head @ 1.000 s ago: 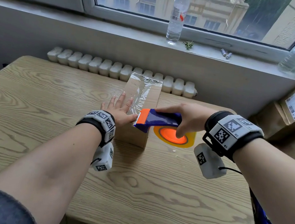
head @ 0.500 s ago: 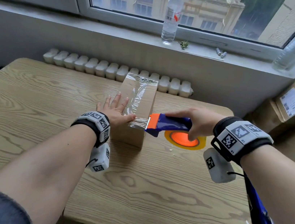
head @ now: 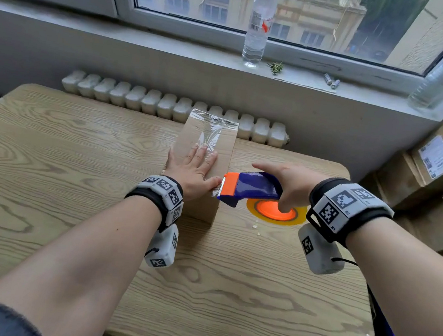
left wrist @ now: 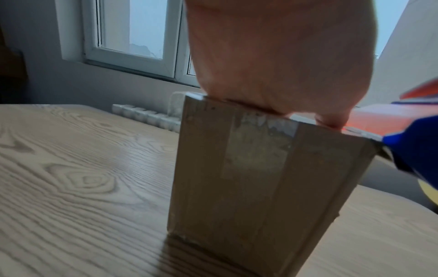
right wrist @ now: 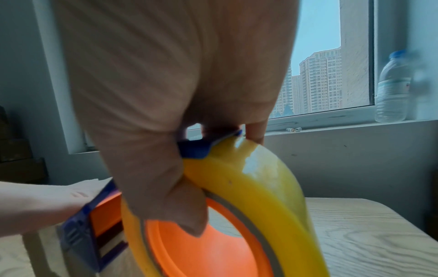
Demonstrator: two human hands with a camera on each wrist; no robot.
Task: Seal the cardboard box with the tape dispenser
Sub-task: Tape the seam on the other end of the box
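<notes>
A tall brown cardboard box point(head: 225, 151) stands upright on the table, clear tape along its top; a blue-and-orange plastic tape dispenser point(head: 251, 187) meets its near right corner.

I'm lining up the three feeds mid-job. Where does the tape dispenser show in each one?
Head: tape dispenser right of centre, at the cardboard box's near right corner, held by the right hand.
Left wrist: its blue and orange nose at the right edge.
Right wrist: fills the lower middle.
Shared landmark: the wooden table.
</notes>
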